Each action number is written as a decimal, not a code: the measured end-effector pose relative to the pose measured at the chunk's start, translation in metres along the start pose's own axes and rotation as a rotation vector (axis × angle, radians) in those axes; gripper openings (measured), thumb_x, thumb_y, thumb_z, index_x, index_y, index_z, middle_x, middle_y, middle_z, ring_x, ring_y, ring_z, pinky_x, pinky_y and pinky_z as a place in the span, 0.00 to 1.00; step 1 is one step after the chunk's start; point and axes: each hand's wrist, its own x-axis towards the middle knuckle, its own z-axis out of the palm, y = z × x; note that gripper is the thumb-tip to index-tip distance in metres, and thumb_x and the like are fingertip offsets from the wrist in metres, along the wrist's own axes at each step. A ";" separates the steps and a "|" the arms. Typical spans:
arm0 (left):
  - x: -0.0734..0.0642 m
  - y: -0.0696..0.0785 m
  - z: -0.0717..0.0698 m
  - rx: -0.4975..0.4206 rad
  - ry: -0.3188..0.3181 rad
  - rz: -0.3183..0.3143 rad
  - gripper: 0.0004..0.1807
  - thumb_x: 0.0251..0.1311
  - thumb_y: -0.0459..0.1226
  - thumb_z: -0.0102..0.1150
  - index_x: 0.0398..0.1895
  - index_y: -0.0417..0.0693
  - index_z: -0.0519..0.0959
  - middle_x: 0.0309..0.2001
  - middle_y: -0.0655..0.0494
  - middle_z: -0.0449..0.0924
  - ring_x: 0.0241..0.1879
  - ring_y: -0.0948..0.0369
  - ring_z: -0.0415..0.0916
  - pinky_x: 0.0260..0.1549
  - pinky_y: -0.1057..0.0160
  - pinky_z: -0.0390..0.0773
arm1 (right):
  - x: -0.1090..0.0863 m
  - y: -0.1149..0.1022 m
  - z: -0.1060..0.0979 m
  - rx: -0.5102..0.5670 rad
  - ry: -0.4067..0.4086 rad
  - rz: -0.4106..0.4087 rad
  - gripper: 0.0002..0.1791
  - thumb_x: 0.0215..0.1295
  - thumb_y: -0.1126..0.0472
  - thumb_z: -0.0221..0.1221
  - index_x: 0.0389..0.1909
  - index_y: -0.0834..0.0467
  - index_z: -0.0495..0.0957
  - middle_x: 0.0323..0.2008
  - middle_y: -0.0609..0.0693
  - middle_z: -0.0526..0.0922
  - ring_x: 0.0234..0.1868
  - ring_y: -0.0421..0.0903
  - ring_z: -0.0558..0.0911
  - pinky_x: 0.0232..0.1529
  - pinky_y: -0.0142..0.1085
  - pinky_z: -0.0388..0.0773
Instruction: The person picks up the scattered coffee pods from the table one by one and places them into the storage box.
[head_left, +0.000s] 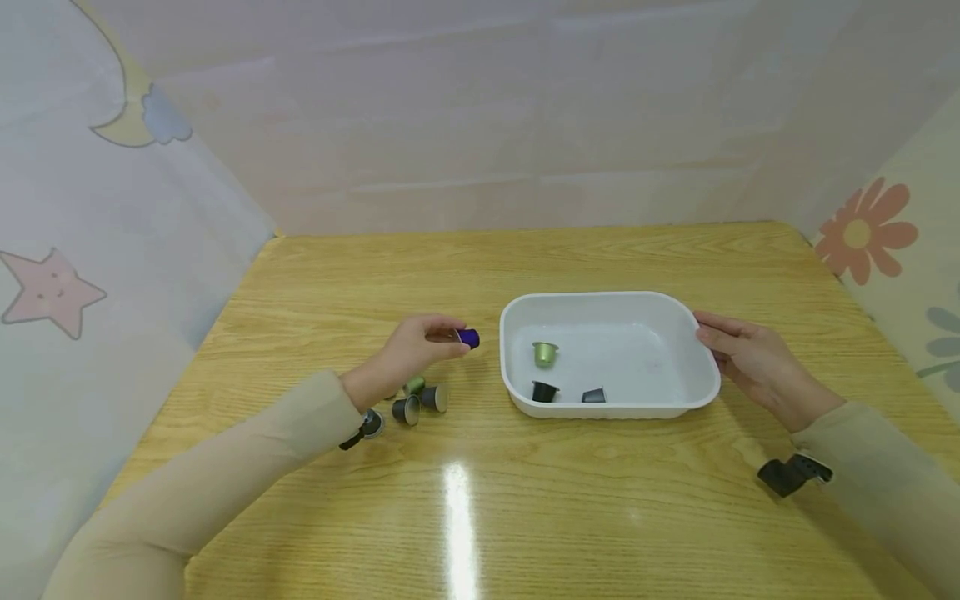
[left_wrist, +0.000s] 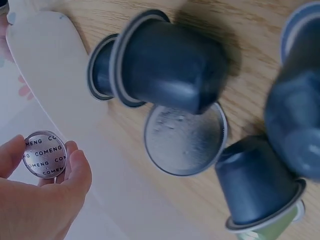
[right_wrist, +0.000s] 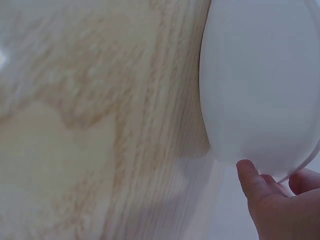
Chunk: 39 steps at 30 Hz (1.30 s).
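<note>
My left hand (head_left: pixel 408 350) pinches a purple coffee capsule (head_left: pixel 468 337) between thumb and fingers, above the table and just left of the white plastic basin (head_left: pixel 607 412). In the left wrist view the lid of this capsule (left_wrist: pixel 45 155) faces the camera, with printed lettering on it. At the basin's right end my right hand (head_left: pixel 757 362) grips the rim, thumb over the edge and fingers against the outer wall (right_wrist: pixel 260 90). Inside the basin lie a green capsule (head_left: pixel 545 354), a black capsule (head_left: pixel 544 392) and a grey capsule (head_left: pixel 594 395).
Several loose capsules lie on the wooden table (head_left: pixel 525 500) near the left wrist, among them a dark one (head_left: pixel 407 410), a grey one (head_left: pixel 435 397) and a green one (head_left: pixel 414 385). Printed cloth walls (head_left: pixel 480 117) stand behind and at both sides.
</note>
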 end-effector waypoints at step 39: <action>0.010 0.026 0.038 0.007 -0.098 0.081 0.23 0.62 0.34 0.64 0.60 0.37 0.75 0.50 0.46 0.81 0.49 0.56 0.78 0.50 0.61 0.78 | 0.002 0.001 -0.002 0.016 -0.009 0.008 0.10 0.67 0.60 0.60 0.36 0.37 0.83 0.38 0.31 0.82 0.39 0.32 0.81 0.37 0.27 0.80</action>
